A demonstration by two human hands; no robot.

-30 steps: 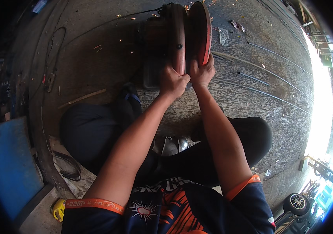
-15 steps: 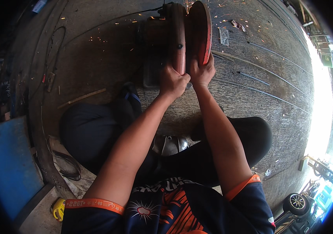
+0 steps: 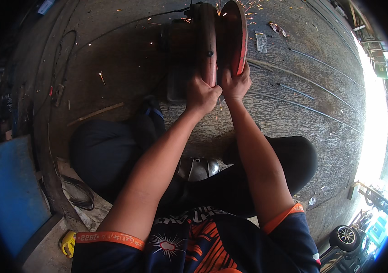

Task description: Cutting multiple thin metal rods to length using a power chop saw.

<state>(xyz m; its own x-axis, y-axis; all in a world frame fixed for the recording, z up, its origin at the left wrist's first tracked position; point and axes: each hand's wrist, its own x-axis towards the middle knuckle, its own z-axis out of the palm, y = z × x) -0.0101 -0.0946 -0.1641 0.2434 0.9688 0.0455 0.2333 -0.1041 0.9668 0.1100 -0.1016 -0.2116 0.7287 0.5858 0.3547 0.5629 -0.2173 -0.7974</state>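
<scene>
My left hand (image 3: 202, 96) is closed around the lower end of a long, curved, brownish-red metal piece (image 3: 208, 48) with a dark bolt or hole in its side. Close beside it, my right hand (image 3: 236, 84) grips the lower rim of a round, red-edged disc (image 3: 237, 41), seen nearly edge-on. Orange sparks (image 3: 248, 8) fly from the top, around the disc and the gap. A dark, motor-like machine body (image 3: 180, 36) stands left of the curved piece, over a dark base (image 3: 176, 88). Where the disc meets the machine is hidden.
Thin metal rods (image 3: 296, 91) and a clear plastic packet (image 3: 261, 42) lie right on the worn floor. A wooden strip (image 3: 95, 113) and black cable (image 3: 72, 38) are left. A blue panel (image 3: 14, 195) and yellow tape measure (image 3: 68, 243) sit lower left; curved shiny metal (image 3: 198, 169) lies between my legs.
Both hands keep their grip, nearly still. The sparks have shifted: more now spray to the upper right, and a few fall below my hands and at the left.
</scene>
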